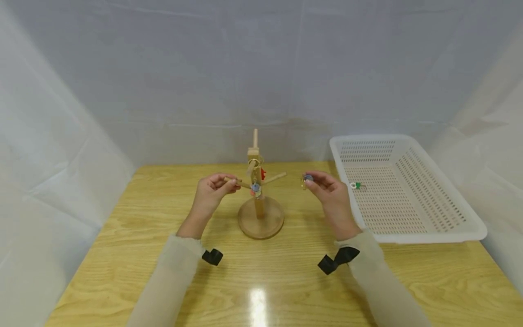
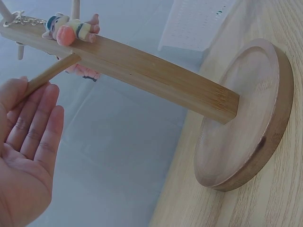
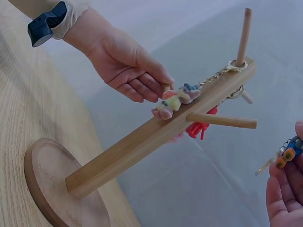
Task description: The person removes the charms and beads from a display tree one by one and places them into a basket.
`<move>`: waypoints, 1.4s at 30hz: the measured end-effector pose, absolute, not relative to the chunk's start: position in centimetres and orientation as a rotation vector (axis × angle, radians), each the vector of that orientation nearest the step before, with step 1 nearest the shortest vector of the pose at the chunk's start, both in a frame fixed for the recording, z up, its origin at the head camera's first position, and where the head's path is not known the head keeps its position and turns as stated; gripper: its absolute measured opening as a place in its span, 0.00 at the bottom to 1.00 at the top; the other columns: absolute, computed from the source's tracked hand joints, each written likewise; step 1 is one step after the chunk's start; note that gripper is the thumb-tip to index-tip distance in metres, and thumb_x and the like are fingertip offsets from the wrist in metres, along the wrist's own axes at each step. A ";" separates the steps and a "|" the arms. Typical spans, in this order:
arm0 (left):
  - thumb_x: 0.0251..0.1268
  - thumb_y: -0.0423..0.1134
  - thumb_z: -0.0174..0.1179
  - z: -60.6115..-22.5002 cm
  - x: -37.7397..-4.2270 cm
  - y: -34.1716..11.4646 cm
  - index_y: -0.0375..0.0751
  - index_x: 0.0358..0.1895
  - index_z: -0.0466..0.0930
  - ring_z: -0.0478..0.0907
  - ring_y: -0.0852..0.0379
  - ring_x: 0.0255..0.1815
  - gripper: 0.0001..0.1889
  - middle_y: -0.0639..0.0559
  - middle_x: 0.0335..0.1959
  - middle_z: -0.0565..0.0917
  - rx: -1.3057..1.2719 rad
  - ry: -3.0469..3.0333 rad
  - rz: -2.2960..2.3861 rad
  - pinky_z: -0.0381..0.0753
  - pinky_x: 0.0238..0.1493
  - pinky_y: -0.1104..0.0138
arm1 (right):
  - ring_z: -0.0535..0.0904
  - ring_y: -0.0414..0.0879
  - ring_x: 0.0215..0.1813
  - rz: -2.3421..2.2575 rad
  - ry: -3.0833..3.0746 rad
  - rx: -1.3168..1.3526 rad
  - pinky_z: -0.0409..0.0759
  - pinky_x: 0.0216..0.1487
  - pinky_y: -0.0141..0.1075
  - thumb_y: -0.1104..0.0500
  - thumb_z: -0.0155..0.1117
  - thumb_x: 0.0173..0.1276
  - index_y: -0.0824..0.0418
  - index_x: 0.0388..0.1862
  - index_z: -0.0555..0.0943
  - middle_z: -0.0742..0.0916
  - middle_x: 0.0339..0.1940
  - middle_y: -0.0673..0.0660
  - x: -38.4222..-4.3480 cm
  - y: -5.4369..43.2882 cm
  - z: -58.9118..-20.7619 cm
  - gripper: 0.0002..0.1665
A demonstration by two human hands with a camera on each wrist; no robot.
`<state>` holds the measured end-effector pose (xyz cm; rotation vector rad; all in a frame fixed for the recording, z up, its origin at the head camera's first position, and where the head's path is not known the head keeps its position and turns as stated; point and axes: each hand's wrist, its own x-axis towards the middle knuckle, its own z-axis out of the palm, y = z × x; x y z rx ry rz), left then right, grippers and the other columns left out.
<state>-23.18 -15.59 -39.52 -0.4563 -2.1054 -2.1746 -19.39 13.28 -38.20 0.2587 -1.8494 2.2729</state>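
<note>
A wooden peg stand with a round base (image 1: pixel 261 222) stands on the table. My left hand (image 1: pixel 209 194) pinches the left peg (image 2: pixel 52 71) between thumb and fingers. To the right of the stand, my right hand (image 1: pixel 333 197) holds a keychain (image 3: pixel 289 152) with a small blue and orange figure, its metal part sticking out past the fingertips. A keychain with a small figure (image 2: pixel 71 29) in a blue cap hangs by its chain from an upper peg, lying against the post. Behind the post hangs a red keychain (image 3: pixel 200 128). The right peg (image 3: pixel 227 121) is bare.
A white perforated basket (image 1: pixel 429 238) stands at the right of the table, beyond my right hand. Inside it lies a green and white keychain (image 1: pixel 358 185). Pale sheeting (image 1: pixel 245 81) hangs behind the table and at both sides.
</note>
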 end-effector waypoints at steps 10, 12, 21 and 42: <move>0.65 0.30 0.58 -39.6 -23.2 -15.6 0.18 0.43 0.75 0.83 0.62 0.33 0.13 0.59 0.32 0.86 -0.489 -2.092 -2.171 0.84 0.39 0.69 | 0.81 0.40 0.43 2.254 -1.826 0.294 0.79 0.48 0.30 0.66 0.64 0.64 0.63 0.45 0.81 0.86 0.42 0.49 -18.2 14.5 -36.8 0.10; 0.65 0.30 0.58 -39.6 -23.2 -15.5 0.18 0.43 0.75 0.83 0.62 0.32 0.12 0.59 0.32 0.86 -0.490 -2.088 -2.172 0.84 0.39 0.69 | 0.81 0.40 0.43 2.237 -1.845 0.303 0.79 0.48 0.29 0.66 0.64 0.64 0.62 0.45 0.82 0.86 0.42 0.49 -17.9 15.0 -36.5 0.10; 0.65 0.30 0.58 -39.4 -23.1 -15.4 0.23 0.41 0.77 0.83 0.63 0.32 0.09 0.59 0.31 0.86 -0.472 -2.091 -2.174 0.84 0.39 0.69 | 0.80 0.38 0.40 2.139 -1.933 0.323 0.79 0.43 0.27 0.65 0.64 0.64 0.65 0.46 0.81 0.87 0.41 0.49 -17.3 18.1 -35.7 0.11; 0.64 0.31 0.59 -39.5 -23.3 -15.3 0.30 0.39 0.79 0.83 0.63 0.32 0.06 0.59 0.31 0.86 -0.462 -2.087 -2.203 0.84 0.39 0.70 | 0.78 0.37 0.46 2.053 -2.125 0.261 0.75 0.48 0.22 0.63 0.61 0.67 0.62 0.50 0.80 0.85 0.43 0.45 -18.4 27.2 -34.9 0.13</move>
